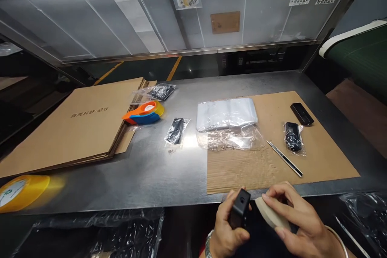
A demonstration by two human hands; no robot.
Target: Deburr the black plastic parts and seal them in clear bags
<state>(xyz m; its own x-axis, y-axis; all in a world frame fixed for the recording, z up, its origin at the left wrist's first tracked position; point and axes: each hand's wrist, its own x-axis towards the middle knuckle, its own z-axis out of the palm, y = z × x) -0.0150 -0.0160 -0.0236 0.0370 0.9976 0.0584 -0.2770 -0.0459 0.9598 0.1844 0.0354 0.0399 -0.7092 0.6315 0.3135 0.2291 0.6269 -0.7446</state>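
Note:
My left hand (226,225) is wrapped round a small black box-like part (241,205) with a round hole in its end. To its right, my right hand (298,217) pinches a flat beige pad (270,213) between thumb and fingers; its material is unclear. The pad's tip is close to the black part. Both hands are at the table's front edge. Beyond them, a slim cutter knife (284,159) lies on a cardboard sheet (326,157). Also on it are a bare black part (301,113), a bagged black part (293,136) and a stack of clear plastic bags (226,113).
Flattened cartons (72,121) are piled on the left of the metal table (151,177). Beside them sit an orange and blue tape dispenser (143,113) and another bagged black part (176,131). A yellow tape roll (24,192) is at front left. A clear panel (266,16) hangs behind.

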